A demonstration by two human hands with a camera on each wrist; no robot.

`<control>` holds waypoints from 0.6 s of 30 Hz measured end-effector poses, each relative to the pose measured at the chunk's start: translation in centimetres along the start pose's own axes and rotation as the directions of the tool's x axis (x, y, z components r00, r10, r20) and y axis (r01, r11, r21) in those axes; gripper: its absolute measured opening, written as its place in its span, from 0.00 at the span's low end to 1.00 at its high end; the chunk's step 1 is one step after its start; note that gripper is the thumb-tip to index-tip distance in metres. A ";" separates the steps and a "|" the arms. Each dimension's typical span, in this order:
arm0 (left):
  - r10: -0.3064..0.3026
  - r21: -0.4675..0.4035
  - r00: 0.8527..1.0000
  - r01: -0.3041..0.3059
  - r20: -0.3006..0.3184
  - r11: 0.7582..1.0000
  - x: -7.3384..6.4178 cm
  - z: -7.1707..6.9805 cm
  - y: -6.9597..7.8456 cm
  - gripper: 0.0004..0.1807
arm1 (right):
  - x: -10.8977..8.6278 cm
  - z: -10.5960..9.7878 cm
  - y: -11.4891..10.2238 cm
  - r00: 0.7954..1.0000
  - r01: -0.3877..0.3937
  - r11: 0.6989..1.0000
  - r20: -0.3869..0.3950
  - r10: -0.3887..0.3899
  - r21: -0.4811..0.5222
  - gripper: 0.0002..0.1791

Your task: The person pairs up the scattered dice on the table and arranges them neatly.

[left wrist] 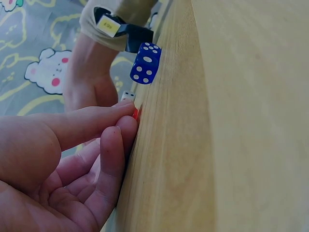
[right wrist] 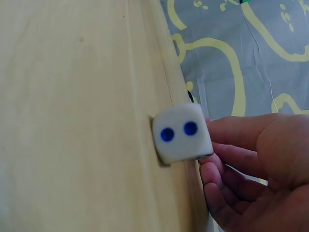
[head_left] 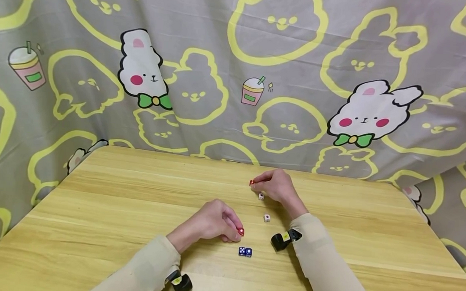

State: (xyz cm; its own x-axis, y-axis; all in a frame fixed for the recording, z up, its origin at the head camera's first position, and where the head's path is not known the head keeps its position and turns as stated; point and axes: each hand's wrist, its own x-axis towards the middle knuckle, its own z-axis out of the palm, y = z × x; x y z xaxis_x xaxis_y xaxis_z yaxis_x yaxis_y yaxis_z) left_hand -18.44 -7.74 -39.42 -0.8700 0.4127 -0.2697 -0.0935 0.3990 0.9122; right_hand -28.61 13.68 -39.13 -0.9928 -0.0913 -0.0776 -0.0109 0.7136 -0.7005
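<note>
Between thumb and fingertips, my left hand (head_left: 216, 221) pinches a red die (head_left: 241, 231) low over the table. Farther back, a second red die (head_left: 251, 183) is at the pinched fingertips of my right hand (head_left: 279, 185). A white die (head_left: 261, 196) sits just below the right fingers, and another white die (head_left: 267, 217) lies nearer me. Two blue dice (head_left: 245, 252) stand side by side in front of the left hand. In the right wrist view a white die (right wrist: 182, 133) covers the right fingertips, hiding the red die there.
The wooden table (head_left: 117, 201) reaches back to a grey patterned curtain (head_left: 210, 40) with rabbit and cup prints. Black wrist cameras hang at both sleeves; the right one (head_left: 280, 241) is close to the nearer white die.
</note>
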 end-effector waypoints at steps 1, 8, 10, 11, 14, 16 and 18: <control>-0.001 0.001 1.000 0.001 0.000 1.000 0.0 0.0 0.0 0.08 | 0.0 0.0 0.0 1.000 0.000 1.000 -0.001 0.000 0.002 0.11; -0.002 0.000 1.000 0.002 0.003 1.000 0.0 0.0 0.0 0.08 | 0.1 0.3 -0.2 1.000 0.017 1.000 -0.014 -0.017 -0.004 0.09; -0.002 -0.003 1.000 0.002 0.003 1.000 0.0 0.0 0.0 0.08 | 0.1 0.3 -0.2 0.999 0.027 1.000 -0.019 -0.027 -0.007 0.08; -0.002 -0.003 1.000 0.002 0.003 1.000 0.0 0.0 0.0 0.08 | 0.1 0.3 -0.2 0.999 0.030 1.000 -0.020 -0.030 -0.007 0.08; 0.000 -0.006 1.000 0.000 0.004 1.000 0.1 -0.1 0.0 0.08 | 0.1 0.3 -0.2 0.999 0.026 1.000 -0.022 -0.026 0.000 0.07; 0.000 -0.006 1.000 0.000 0.004 1.000 0.1 -0.1 0.0 0.08 | 0.1 0.2 -0.2 1.000 0.020 1.000 -0.023 -0.020 0.008 0.08; -0.001 -0.007 1.000 0.001 0.004 1.000 0.0 -0.1 0.0 0.08 | 0.1 0.2 -0.2 1.000 0.014 1.000 -0.027 -0.014 0.015 0.08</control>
State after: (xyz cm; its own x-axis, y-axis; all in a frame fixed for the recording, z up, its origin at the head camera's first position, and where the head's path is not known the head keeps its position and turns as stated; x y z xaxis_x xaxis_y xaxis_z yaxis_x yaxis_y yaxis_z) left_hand -18.51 -7.79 -39.44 -0.8678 0.4159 -0.2719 -0.0978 0.3935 0.9141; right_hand -28.68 13.43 -39.15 -0.9954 -0.0824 -0.0488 -0.0233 0.7019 -0.7119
